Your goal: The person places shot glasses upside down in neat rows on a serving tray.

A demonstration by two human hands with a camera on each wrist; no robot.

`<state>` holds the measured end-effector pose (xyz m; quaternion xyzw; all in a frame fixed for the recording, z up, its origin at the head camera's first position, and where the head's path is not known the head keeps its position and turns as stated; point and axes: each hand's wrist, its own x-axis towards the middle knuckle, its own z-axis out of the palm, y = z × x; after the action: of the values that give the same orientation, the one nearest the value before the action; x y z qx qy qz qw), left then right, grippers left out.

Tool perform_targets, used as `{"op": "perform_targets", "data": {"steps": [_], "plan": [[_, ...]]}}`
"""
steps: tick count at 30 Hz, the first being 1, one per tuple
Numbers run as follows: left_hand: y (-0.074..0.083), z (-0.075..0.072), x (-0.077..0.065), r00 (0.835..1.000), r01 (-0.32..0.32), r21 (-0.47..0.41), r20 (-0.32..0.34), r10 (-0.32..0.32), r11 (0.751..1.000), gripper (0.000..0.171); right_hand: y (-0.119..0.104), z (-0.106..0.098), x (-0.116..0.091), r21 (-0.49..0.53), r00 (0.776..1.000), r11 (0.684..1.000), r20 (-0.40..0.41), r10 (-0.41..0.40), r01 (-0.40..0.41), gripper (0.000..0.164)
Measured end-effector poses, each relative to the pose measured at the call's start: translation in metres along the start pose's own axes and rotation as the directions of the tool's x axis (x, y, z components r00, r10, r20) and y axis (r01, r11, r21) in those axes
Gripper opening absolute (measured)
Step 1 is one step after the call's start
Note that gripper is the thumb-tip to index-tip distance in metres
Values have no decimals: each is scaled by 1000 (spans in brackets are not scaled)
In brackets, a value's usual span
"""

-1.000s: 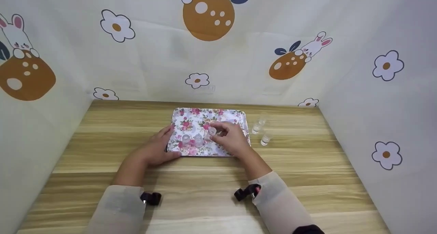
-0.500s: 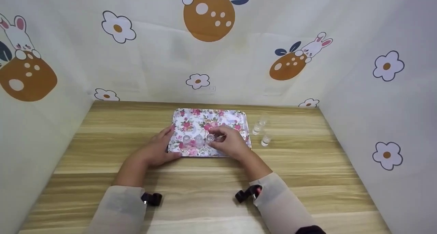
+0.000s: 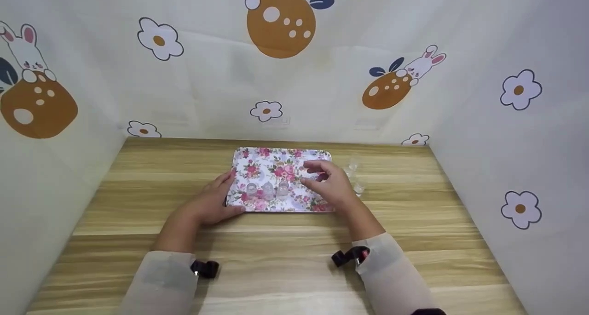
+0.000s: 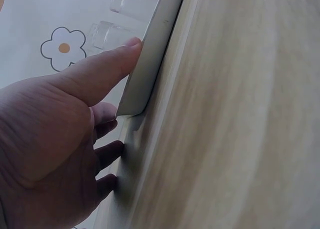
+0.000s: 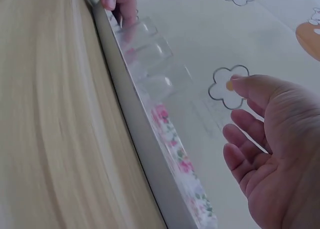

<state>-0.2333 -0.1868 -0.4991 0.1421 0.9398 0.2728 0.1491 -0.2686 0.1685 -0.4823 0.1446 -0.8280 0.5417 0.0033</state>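
A floral tray [image 3: 262, 165] lies on the wooden table. Three small clear cups [image 3: 282, 190] stand in a row on its front left part, and their clear walls [image 5: 162, 81] show in the right wrist view. My left hand [image 3: 212, 199] holds the tray's front left corner, thumb on the front rim [image 4: 150, 64] and fingers along the left side. Over the tray's right part hovers my right hand [image 3: 332, 186], fingers loosely bent and apart, with nothing between them. It is right of the cups and touches none of them.
More small clear cups [image 3: 359, 187] stand on the table [image 3: 395, 214] just right of the tray, partly hidden behind my right hand. A patterned cloth wall [image 3: 207, 89] closes off the back and both sides.
My right hand set the third cup down on the tray beside the other two, let go of it and moved right. The left hand stayed at the tray corner.
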Motion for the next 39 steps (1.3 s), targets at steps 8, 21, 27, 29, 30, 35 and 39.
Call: {"op": "perform_targets", "data": {"steps": [8, 21, 27, 29, 30, 35, 39], "plan": [[1, 0, 0, 1000, 7, -9, 1, -7, 1000, 107, 13, -41, -14, -30, 993, 999, -107, 39, -42, 41], [2, 0, -1, 1000, 14, -15, 2, -14, 1000, 107, 40, -103, -31, -82, 970, 991, -227, 82, -103, 48], [2, 0, -2, 1000, 12, -29, 3, -12, 999, 107, 49, -114, -30, -105, 970, 980, -196, 146, -169, 58], [2, 0, -2, 1000, 10, -35, 4, -10, 999, 107, 53, -116, -29, -116, 968, 970, -158, 194, -213, 65], [2, 0, -2, 1000, 9, -36, 4, -9, 999, 107, 55, -117, -29, -123, 967, 965, -135, 215, -231, 69], [1, -1, -1, 1000, 4, -34, 2, -4, 999, 107, 66, -118, -31, -182, 961, 944, -36, 273, -275, 78], [2, -1, -2, 1000, -3, -35, 4, 3, 999, 107, 72, -117, -32, -217, 959, 935, -18, 284, -281, 73]]}}
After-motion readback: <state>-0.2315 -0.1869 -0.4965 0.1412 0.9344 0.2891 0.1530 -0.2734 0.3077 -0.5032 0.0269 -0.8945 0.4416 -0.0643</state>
